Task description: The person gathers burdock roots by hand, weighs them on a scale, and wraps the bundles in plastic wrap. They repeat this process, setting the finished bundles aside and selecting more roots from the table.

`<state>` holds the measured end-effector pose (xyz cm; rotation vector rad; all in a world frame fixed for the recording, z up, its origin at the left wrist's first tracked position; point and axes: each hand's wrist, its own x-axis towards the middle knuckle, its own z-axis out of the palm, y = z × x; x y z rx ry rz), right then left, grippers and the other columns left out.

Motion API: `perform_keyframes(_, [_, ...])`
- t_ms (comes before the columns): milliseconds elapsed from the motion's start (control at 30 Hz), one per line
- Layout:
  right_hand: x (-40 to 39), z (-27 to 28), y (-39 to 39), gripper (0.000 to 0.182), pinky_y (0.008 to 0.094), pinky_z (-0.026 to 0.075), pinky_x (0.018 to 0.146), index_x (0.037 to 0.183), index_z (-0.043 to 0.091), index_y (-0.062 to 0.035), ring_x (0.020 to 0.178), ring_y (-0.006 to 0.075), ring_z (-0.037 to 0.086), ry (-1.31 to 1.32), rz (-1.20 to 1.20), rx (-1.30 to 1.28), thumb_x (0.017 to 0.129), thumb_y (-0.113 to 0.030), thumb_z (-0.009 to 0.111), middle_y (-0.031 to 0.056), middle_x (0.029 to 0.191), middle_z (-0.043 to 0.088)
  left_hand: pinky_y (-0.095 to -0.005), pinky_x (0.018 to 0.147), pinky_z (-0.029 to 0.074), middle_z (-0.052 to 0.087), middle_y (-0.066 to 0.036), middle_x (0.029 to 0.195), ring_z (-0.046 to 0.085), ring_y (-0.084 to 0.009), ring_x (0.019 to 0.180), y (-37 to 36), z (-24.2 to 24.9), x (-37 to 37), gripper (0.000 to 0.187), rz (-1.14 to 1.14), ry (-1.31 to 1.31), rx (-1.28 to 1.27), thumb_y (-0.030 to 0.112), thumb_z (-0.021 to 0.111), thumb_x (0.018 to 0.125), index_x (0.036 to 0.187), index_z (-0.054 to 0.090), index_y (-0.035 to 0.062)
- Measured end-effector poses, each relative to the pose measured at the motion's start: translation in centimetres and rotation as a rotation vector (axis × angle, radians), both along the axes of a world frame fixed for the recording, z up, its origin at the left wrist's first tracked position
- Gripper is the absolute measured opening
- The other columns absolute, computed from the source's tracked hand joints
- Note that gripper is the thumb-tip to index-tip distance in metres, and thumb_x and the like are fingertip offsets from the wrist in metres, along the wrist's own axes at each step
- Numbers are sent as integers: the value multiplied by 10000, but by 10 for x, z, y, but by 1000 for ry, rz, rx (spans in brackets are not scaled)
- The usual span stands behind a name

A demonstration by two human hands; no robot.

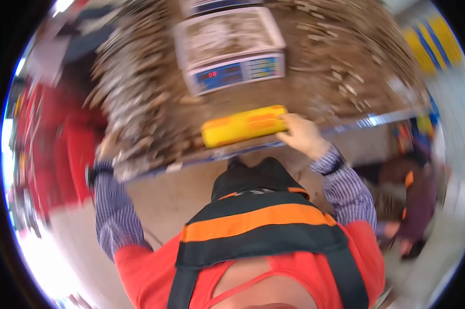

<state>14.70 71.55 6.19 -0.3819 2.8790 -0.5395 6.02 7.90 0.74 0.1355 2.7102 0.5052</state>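
Observation:
Near the front edge of the table lies a yellow roll with red-orange print, tilted slightly up toward the right. My right hand grips its right end, thumb and fingers closed about it. My left hand is far to the left, at the near end of a heap of long, thin bundles in shiny clear plastic. Blur and the plastic hide its fingers. Behind the roll stands a white digital scale with a red-lit reading.
Thin brown sticks lie scattered over the right of the brown table. At the left are red containers. Another person is low down at the right, beyond the table edge. Yellow and blue packs stand at the upper right.

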Motion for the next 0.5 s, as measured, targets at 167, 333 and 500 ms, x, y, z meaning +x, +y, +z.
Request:
perform_keyframes(167, [18, 7, 50, 423, 410, 507, 876, 1157, 588, -46, 1004, 333, 631, -89, -204, -153, 830, -308, 644, 159, 1094, 650, -374, 806, 529, 602, -239, 1146, 639, -271, 958, -27, -39, -44, 737, 55, -328, 72, 262, 684, 831, 1464, 343, 97])
perform_keyframes(333, [5, 16, 175, 437, 329, 522, 845, 1173, 596, -24, 969, 247, 664, -248, -502, -197, 845, -305, 668, 149, 1063, 680, -401, 862, 501, 692, -154, 1034, 645, -347, 1026, 201, 83, -67, 581, -391, -282, -618, 378, 686, 812, 1297, 549, 91])
perform_keyframes(500, [-38, 6, 304, 488, 328, 519, 819, 1206, 587, -27, 921, 234, 666, -143, -843, -455, 846, -344, 676, 144, 1025, 694, -311, 985, 445, 507, -167, 1367, 504, -206, 1257, 469, 71, -94, 761, -393, -309, 678, 99, 724, 819, 1464, 330, 18])
